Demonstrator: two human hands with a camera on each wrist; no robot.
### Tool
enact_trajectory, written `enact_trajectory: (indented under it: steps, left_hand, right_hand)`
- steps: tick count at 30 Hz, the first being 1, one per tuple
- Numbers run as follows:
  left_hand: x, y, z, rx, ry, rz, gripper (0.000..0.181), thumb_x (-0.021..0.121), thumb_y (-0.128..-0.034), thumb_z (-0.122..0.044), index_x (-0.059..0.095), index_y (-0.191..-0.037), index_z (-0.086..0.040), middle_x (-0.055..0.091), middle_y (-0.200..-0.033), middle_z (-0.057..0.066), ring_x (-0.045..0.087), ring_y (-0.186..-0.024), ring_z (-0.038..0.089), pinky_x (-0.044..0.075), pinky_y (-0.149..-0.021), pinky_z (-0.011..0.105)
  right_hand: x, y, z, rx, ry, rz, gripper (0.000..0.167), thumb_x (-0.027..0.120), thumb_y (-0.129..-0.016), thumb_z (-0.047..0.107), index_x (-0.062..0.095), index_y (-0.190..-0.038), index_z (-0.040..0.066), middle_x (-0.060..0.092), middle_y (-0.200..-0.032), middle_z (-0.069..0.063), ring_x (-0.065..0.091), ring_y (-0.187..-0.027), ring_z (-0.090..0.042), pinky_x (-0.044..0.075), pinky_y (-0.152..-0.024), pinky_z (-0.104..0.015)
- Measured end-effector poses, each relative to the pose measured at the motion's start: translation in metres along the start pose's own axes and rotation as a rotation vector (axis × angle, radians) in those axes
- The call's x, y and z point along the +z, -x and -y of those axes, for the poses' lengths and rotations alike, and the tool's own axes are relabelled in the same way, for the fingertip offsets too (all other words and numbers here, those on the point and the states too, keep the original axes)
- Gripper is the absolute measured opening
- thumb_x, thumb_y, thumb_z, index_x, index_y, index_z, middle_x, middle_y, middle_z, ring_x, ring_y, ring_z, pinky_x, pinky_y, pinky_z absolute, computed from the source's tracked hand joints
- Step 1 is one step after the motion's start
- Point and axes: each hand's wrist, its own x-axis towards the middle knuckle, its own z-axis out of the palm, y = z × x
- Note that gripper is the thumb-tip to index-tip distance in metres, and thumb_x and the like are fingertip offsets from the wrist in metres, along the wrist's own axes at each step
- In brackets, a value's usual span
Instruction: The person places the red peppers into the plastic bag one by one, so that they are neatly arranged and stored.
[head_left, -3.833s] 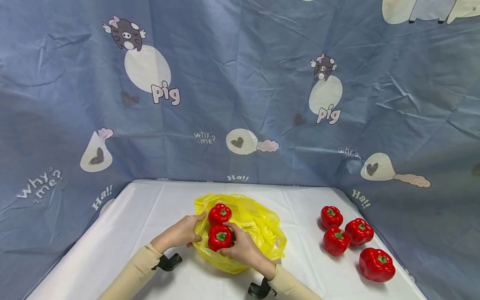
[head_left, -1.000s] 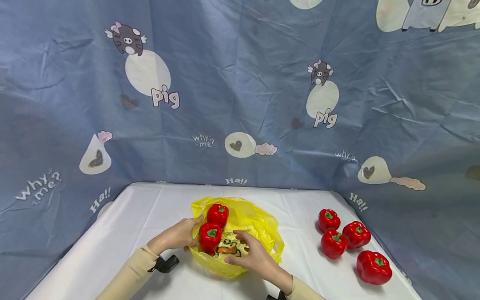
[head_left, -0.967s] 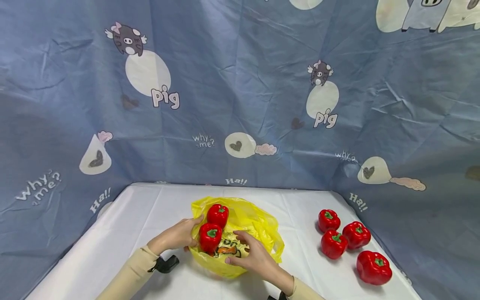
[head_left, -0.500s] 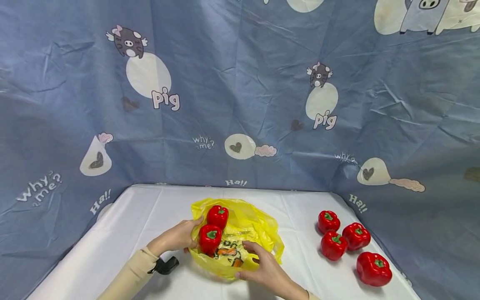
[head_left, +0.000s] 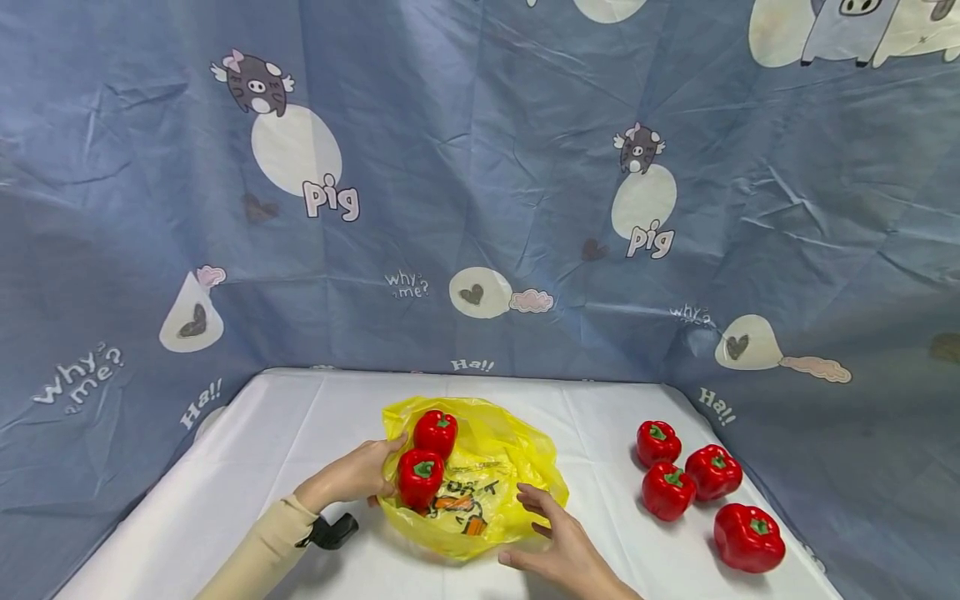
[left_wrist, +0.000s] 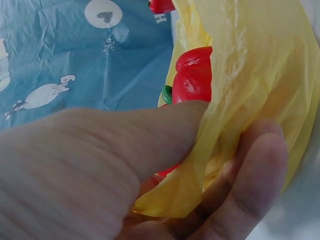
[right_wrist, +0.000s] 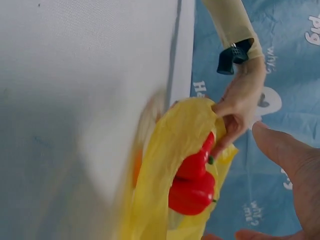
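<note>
A yellow plastic bag (head_left: 517, 433) lies with its mouth spread on the table, showing a dark and orange print inside. Two red bell peppers sit in its left part, the front one (head_left: 420, 479) close to the back one (head_left: 436, 432). At the bag's left edge my left hand (head_left: 352, 477) pinches the plastic between thumb and fingers; in the left wrist view the film (left_wrist: 220, 100) passes between them. My right hand (head_left: 562, 546) hovers by the bag's front right rim, fingers spread and holding nothing. Its palm is turned toward the bag.
Several more red bell peppers (head_left: 713, 472) stand in a group on the right side of the white table (head_left: 315, 433). A blue printed cloth (head_left: 480, 208) hangs behind and along both sides.
My right hand held the front bell pepper earlier; it has let go and drawn back toward the front right. That pepper now sits slightly further left. My left hand keeps the bag's edge.
</note>
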Motion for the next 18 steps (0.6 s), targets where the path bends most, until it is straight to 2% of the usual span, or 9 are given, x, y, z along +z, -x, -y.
enact_trajectory:
  steps: [8,13,18]
  left_hand:
    - [-0.001,0.0,-0.001,-0.015,-0.013,0.003,0.087,0.07,-0.0705,0.01,0.03,-0.148,0.006,0.043,-0.141,0.033,0.057,-0.042,0.02,0.055,-0.049,0.043]
    - [0.0,0.0,-0.002,-0.023,-0.019,-0.005,0.088,0.071,-0.0698,0.01,0.031,-0.148,0.006,0.05,-0.134,0.032,0.056,-0.042,0.02,0.054,-0.047,0.043]
    - [0.0,0.001,-0.003,-0.045,-0.029,-0.015,0.088,0.071,-0.0701,0.01,0.031,-0.148,0.004,0.052,-0.133,0.031,0.057,-0.041,0.02,0.054,-0.048,0.043]
  right_hand:
    - [-0.018,0.01,0.0,0.015,-0.024,-0.033,0.089,0.083,-0.074,0.035,0.036,-0.145,0.01,0.044,-0.144,-0.018,0.044,-0.131,-0.038,0.049,-0.1,-0.048]
    - [-0.029,0.014,-0.002,0.034,-0.029,-0.117,0.093,0.085,-0.071,0.034,0.035,-0.145,0.012,0.045,-0.144,-0.016,0.044,-0.132,-0.037,0.049,-0.1,-0.044]
    - [-0.038,0.017,0.0,0.077,-0.02,-0.219,0.093,0.087,-0.068,0.034,0.037,-0.144,0.016,0.049,-0.143,-0.009,0.047,-0.132,-0.03,0.049,-0.101,-0.038]
